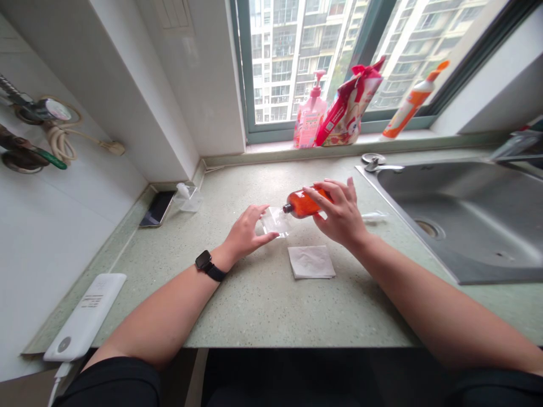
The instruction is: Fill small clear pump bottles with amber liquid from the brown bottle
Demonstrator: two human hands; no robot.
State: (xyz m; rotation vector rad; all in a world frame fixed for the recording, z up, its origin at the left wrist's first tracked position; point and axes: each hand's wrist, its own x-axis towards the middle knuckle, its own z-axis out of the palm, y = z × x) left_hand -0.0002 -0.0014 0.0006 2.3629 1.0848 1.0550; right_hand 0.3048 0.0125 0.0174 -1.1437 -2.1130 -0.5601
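My right hand (337, 212) grips an amber bottle (302, 203), tipped almost level, its dark threaded neck pointing left. Just below that uncapped mouth is a small clear square container (275, 223) on the counter. Thumb and fingers of my left hand (246, 232) clasp the container's sides. Whether liquid is running from the bottle cannot be made out. Closer to me lies a folded white tissue (311, 262). A clear, slender plastic piece (375, 216) rests on the counter behind my right wrist.
A steel sink (466, 203) fills the right side. At left are a phone (156, 209), another clear container (189, 199) and a white power bank (87, 316) with a cable. A pink pump bottle (311, 116), red bag (352, 104) and orange-white bottle (411, 104) line the windowsill.
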